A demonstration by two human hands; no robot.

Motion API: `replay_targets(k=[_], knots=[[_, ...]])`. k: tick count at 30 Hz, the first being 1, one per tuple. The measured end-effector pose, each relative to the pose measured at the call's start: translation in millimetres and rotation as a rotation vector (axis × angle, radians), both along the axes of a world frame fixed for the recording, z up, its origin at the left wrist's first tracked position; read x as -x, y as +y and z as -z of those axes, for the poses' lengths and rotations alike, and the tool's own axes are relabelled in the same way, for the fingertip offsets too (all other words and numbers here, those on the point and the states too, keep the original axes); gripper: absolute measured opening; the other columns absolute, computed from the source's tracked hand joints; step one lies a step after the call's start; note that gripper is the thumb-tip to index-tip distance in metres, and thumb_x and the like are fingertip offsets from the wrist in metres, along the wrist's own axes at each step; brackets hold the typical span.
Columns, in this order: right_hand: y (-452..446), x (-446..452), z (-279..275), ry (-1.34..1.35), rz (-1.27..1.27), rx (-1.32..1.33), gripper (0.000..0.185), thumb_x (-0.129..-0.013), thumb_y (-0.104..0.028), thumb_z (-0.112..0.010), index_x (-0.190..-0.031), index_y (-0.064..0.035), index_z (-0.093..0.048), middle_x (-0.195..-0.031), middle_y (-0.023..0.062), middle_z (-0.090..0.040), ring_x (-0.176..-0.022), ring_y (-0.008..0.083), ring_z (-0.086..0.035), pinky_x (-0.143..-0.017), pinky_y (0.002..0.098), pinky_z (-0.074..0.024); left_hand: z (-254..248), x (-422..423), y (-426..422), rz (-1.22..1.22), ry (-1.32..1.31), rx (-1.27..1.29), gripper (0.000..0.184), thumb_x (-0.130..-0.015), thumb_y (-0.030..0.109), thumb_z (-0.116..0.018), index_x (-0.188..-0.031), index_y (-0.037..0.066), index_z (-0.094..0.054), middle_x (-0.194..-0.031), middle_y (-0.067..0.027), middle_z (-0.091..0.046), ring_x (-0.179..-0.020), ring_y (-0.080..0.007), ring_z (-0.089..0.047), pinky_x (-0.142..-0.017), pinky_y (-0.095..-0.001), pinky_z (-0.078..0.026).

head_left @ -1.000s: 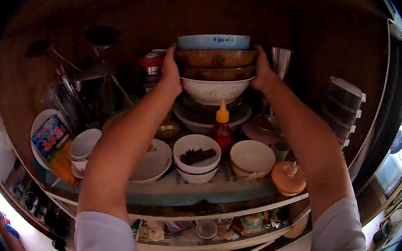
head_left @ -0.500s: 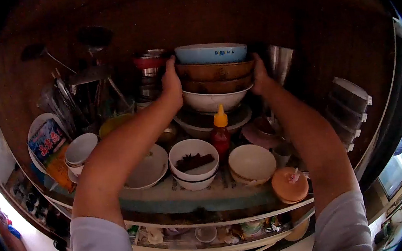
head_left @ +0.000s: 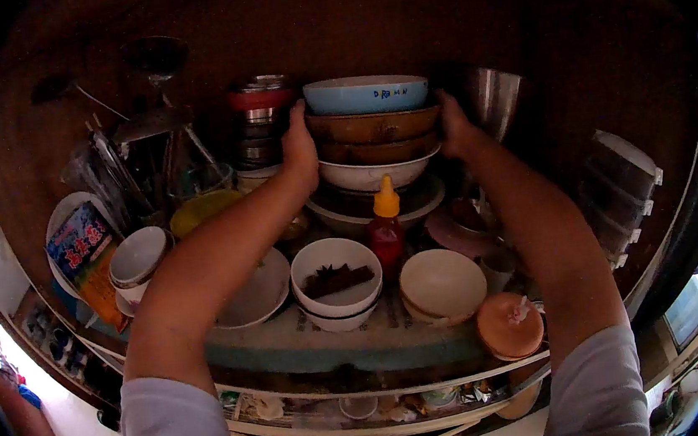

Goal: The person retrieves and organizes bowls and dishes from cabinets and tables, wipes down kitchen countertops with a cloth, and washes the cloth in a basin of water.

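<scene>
A stack of bowls stands deep in the cabinet: a light blue bowl (head_left: 346, 97) with coloured letters on top, two brown bowls (head_left: 366, 128) under it, then a white bowl (head_left: 378, 171). My left hand (head_left: 300, 149) presses the stack's left side with its palm, and my right hand (head_left: 456, 126) holds the right side; its fingers are partly hidden behind the bowls. Just beneath is a wider grey bowl (head_left: 340, 210). In front of the stack stands a red sauce bottle (head_left: 386, 235) with a yellow nozzle cap.
White bowls (head_left: 335, 295) holding star anise and dark bark, a cream bowl (head_left: 443, 280) and an orange lidded pot (head_left: 509, 327) line the shelf front. Steel containers (head_left: 260, 138) stand left of the stack, a metal vessel (head_left: 495, 99) right. Ladles (head_left: 155, 58) and clear drawers (head_left: 615, 192) flank them.
The view has come slightly closer, so the shelf items appear a little farther outward. Both hands keep their hold on the bowl stack, which stays nearly centred.
</scene>
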State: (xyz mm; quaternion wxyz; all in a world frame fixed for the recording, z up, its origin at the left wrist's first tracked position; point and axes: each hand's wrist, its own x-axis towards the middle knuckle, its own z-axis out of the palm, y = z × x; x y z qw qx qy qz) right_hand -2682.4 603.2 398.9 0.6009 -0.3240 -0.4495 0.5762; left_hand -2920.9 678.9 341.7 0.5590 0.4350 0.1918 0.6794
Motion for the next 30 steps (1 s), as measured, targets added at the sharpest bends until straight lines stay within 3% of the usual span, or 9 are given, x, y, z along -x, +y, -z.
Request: replay_targets(k=[3, 9, 12, 15, 22, 27, 30], knots=[[4, -7, -2, -0.064, 0.115, 0.066, 0.067, -0.097, -0.051, -0.038, -0.144, -0.0028, -0.043, -0.149, 0.0181, -0.043, -0.136, 0.0347, -0.041, -0.114, 0.0484, -0.0323, 0, 0, 1, 0.010, 0.003, 0.000, 0.077, -0.090, 0.059, -0.053, -0.136, -0.004, -0.052, -0.139, -0.0144, -0.054, -0.123, -0.0260, -0.051, -0.107, -0.0351, -0.036], [14, -16, -4, -0.069, 0.039, 0.124, 0.066, -0.097, -0.046, -0.037, -0.145, -0.0009, -0.041, -0.152, 0.0194, -0.039, -0.138, 0.0347, -0.039, -0.116, 0.0486, -0.0304, -2, -2, 14, 0.025, 0.044, 0.007, 0.083, -0.089, 0.062, -0.053, -0.139, -0.003, -0.048, -0.140, -0.0145, -0.051, -0.123, -0.0273, -0.050, -0.108, -0.0377, -0.035], [53, -43, 6, -0.082, 0.135, 0.132, 0.063, -0.097, -0.044, -0.038, -0.143, -0.0012, -0.043, -0.149, 0.0191, -0.042, -0.136, 0.0346, -0.041, -0.116, 0.0486, -0.0302, -10, 0, -7, 0.046, 0.066, 0.056, 0.085, -0.088, 0.064, -0.053, -0.141, -0.002, -0.046, -0.142, -0.0148, -0.050, -0.124, -0.0282, -0.049, -0.108, -0.0394, -0.036], [14, -19, -4, -0.166, 0.219, 0.023, 0.059, -0.096, -0.042, -0.040, -0.140, -0.0019, -0.045, -0.146, 0.0190, -0.045, -0.134, 0.0346, -0.043, -0.115, 0.0483, -0.0313, -13, 0, -14, 0.063, 0.097, 0.055, 0.087, -0.088, 0.066, -0.051, -0.143, -0.001, -0.044, -0.144, -0.0152, -0.048, -0.127, -0.0290, -0.048, -0.108, -0.0407, -0.036], [25, -27, -2, -0.068, 0.124, 0.029, 0.056, -0.097, -0.040, -0.041, -0.139, -0.0041, -0.046, -0.146, 0.0175, -0.046, -0.134, 0.0345, -0.043, -0.114, 0.0498, -0.0329, -23, 1, -35, 0.003, 0.214, 0.107, 0.091, -0.089, 0.071, -0.045, -0.149, 0.002, -0.037, -0.150, -0.0156, -0.042, -0.132, -0.0297, -0.043, -0.111, -0.0432, -0.033], [20, -20, 2, -0.016, 0.260, 0.028, 0.056, -0.099, -0.043, -0.040, -0.141, -0.0067, -0.046, -0.147, 0.0159, -0.046, -0.134, 0.0333, -0.044, -0.114, 0.0479, -0.0334, -11, 9, 3, 0.065, 0.268, 0.108, 0.098, -0.088, 0.076, -0.040, -0.151, 0.001, -0.031, -0.153, -0.0164, -0.038, -0.136, -0.0308, -0.040, -0.114, -0.0441, -0.029], [12, -11, 2, 0.028, 0.188, 0.000, 0.056, -0.100, -0.044, -0.039, -0.141, -0.0064, -0.046, -0.148, 0.0150, -0.045, -0.134, 0.0325, -0.044, -0.114, 0.0475, -0.0336, -10, 14, 5, 0.085, 0.308, 0.123, 0.099, -0.089, 0.076, -0.037, -0.153, 0.002, -0.027, -0.156, -0.0169, -0.032, -0.140, -0.0309, -0.035, -0.116, -0.0438, -0.025]])
